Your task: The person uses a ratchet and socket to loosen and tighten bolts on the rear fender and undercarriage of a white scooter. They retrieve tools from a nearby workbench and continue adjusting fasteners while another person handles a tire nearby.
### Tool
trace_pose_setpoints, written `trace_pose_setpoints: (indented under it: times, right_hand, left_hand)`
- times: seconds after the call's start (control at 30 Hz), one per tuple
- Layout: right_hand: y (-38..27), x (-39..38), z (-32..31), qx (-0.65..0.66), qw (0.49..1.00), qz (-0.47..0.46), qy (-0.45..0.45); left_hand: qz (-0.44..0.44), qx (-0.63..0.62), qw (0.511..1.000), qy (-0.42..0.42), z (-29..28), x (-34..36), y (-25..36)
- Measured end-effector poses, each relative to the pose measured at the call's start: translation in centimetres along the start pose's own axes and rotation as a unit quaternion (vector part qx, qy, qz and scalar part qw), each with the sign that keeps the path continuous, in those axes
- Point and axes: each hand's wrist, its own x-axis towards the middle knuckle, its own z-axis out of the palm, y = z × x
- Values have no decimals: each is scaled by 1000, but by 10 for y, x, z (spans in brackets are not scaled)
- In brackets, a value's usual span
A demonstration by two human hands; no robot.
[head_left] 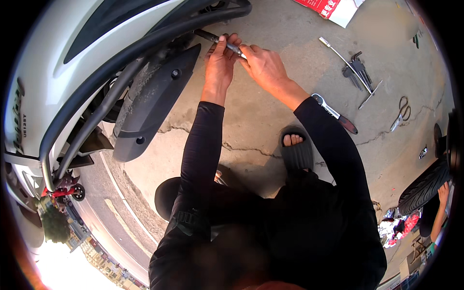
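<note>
A slim, rod-like metal tool (234,49), silver with a dark far end, lies across both my hands beside the rear of a white scooter (53,53). My left hand (220,67) closes its thumb and fingers round the middle of the rod. My right hand (267,68) pinches its near end, which the fingers partly cover. The dark end reaches toward the scooter's black guard bar (140,44); whether it touches anything there I cannot tell. Below the bar sits a dark exhaust cover (157,104) with two bolt recesses.
On the concrete to the right lie a T-handle socket wrench (349,65), a hex key set (361,67), a ratchet wrench (333,112) and scissors (401,114). A red-and-white box (333,9) is at the back. Another person's arm (441,212) shows near a tyre (425,186).
</note>
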Motion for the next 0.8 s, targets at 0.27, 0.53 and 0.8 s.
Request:
trace_pose_setpoints:
  times: [0.27, 0.53, 0.8]
  right_hand:
    - [-10, -5, -20, 575, 729, 321, -190]
    - [-19, 3, -30, 651, 664, 327, -170]
    - [-29, -12, -1, 301, 926, 224, -43]
  left_hand:
    - [-28, -95, 994, -43, -6, -15, 10]
    - [24, -51, 998, -22, -11, -5, 4]
    - [50, -49, 998, -2, -7, 3, 1]
